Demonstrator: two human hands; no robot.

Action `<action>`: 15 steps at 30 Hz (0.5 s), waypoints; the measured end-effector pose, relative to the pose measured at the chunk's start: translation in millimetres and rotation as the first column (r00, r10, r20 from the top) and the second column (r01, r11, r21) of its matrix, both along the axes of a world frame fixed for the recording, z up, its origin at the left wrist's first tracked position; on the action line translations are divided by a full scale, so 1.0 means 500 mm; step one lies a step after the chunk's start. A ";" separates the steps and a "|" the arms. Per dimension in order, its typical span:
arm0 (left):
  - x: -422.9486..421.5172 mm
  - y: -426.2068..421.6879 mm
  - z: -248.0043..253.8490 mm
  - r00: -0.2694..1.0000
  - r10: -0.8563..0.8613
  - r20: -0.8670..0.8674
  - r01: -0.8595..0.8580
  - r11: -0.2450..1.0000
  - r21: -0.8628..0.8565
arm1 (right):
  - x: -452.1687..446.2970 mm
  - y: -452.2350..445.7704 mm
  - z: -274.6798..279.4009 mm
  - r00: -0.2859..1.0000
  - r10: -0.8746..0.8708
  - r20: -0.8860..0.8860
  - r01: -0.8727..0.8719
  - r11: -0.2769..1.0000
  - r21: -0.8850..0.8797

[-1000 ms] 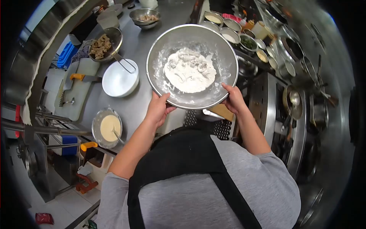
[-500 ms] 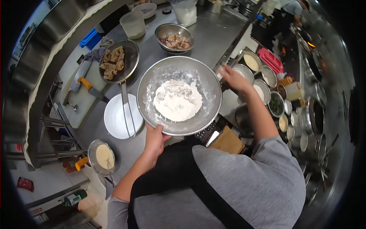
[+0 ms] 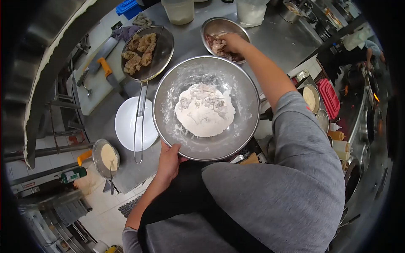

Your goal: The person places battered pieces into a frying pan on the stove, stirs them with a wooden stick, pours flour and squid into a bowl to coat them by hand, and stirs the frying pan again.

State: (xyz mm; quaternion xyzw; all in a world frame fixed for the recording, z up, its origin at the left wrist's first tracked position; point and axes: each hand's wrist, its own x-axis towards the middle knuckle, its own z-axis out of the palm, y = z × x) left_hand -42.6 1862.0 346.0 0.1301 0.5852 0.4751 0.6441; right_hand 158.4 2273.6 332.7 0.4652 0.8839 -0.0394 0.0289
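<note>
My left hand (image 3: 170, 159) is closed on the near-left rim of a large steel mixing bowl (image 3: 249, 122), its thumb over the edge. White flour (image 3: 205, 118) lies in the bowl, with a few coated lumps at its far side. Beyond it, my right hand (image 3: 232, 43) reaches into a smaller steel bowl (image 3: 211, 23) of raw meat pieces (image 3: 217, 45). Its fingertips are down among the meat and hidden, so their grip cannot be made out. Left of the large bowl, a long-handled strainer (image 3: 168, 50) holds battered pieces (image 3: 139, 52), its handle lying across a white bowl (image 3: 124, 124).
A cutting board (image 3: 90, 101) with orange-handled knives (image 3: 105, 67) lies at the left. Near the counter edge stands a jug of batter (image 3: 107, 156) with a spoon. Tubs (image 3: 178, 10) stand at the back. Right are sauce bottles (image 3: 339, 145), pans and a red lid (image 3: 328, 98).
My right hand has moved from the containers on the right into the bowl of raw meat. My left hand stays on the large bowl's rim. The view has shifted.
</note>
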 end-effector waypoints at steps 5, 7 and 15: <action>-0.016 0.013 -0.048 0.995 -0.082 0.065 0.078 0.995 0.064 | 0.036 -0.017 0.141 0.966 -0.132 -0.225 0.118 0.990 -0.075; -0.019 0.000 -0.056 0.996 -0.071 0.050 0.067 0.994 0.086 | 0.008 -0.046 0.191 0.972 -0.156 -0.176 0.152 0.988 -0.039; -0.032 -0.017 -0.062 0.992 -0.110 0.065 0.105 0.992 0.076 | -0.010 -0.065 0.188 0.993 -0.042 -0.108 0.060 0.984 0.167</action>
